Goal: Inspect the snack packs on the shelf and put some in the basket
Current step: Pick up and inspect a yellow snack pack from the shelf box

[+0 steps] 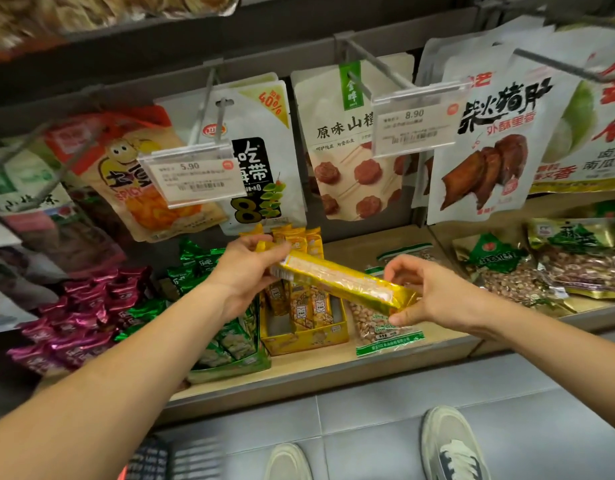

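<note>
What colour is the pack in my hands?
The pack is shiny yellow-gold with a white panel; head view.

1. A price label (195, 176) reading 5.90 is seen in a clear holder at the end of a metal peg (204, 105).
2. A second price label (415, 128), reading 8.90, is mounted likewise on another peg (375, 69), higher and to the right.
3. A yellow display carton (306, 339) is noted just beside a green display carton (230, 370).
4. Grey floor tiles (385, 410) are recorded along the bottom of the view.
5. A pale left shoe (288, 462) and a pale right shoe (451, 445), the latter with dark markings, are seen on the tiles.
</note>
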Tool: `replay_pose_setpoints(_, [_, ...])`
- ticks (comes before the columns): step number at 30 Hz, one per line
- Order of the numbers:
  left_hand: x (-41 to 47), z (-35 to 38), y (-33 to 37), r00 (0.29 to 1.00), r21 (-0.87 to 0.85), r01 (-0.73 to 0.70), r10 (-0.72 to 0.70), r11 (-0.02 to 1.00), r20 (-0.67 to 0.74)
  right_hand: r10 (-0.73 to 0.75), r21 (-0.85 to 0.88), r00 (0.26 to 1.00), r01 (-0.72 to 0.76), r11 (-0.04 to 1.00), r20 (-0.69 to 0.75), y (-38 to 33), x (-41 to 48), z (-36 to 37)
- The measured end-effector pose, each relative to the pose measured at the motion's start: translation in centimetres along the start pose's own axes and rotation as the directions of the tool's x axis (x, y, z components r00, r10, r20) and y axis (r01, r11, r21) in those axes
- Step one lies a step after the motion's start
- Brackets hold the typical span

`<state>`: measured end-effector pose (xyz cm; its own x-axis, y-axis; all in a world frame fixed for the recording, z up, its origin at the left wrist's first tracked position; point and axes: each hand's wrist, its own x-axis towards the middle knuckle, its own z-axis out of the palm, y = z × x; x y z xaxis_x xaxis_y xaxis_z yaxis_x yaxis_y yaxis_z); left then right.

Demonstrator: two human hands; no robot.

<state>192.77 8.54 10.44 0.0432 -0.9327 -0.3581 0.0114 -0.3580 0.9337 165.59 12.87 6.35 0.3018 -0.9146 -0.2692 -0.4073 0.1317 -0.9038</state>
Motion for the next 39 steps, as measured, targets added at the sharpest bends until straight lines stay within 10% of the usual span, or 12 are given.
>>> replay_pose_setpoints(7, [-0.6,0.4,0.7,0.962,-0.124,-0.027,0.059,0.992,0.267,-0.055,0.453,0.826,-0.25,0.856,0.561,-0.7,-0.7,0.1])
replay_pose_setpoints(17, [-0.4,3.3,0.1,0.978,0.259,-0.068,0.012,0.964,0.21,0.083,0.212,0.983,-0.117,0.97,0.161,-1.7,-0.1,3.0])
replay_pose_setpoints(27, [0.6,4.1,0.7,0.927,0.277,-0.153,0.041,0.949,0.372,0.041,0.475,0.992,-0.095,0.875,0.122,-1.1,1.3,3.4])
replay_pose_setpoints(29, [2.0,4.1,1.4,0.939,0.566,-0.337,0.225,0.753,0.26,0.073,0.46,0.997,-0.079,0.884,0.031,-0.6,1.6,3.4])
replay_pose_setpoints(31, [3.7,4.5,1.5,0.884,0.862,-0.396,0.387,0.317,0.264,0.12,0.467,0.991,-0.082,0.881,-0.052,-0.2,1.9,3.2])
replay_pose_setpoints(34, [6.0,6.1,0.2,0.853,0.902,-0.388,0.296,-0.19,0.429,0.151,0.488,0.981,-0.072,0.87,-0.124,0.2,2.2,3.0])
replay_pose_setpoints(39, [8.7,7.5,-2.4,0.9,0.837,-0.258,0.196,-0.482,0.39,0.137,0.481,0.968,-0.02,0.876,-0.209,-0.1,2.8,2.6])
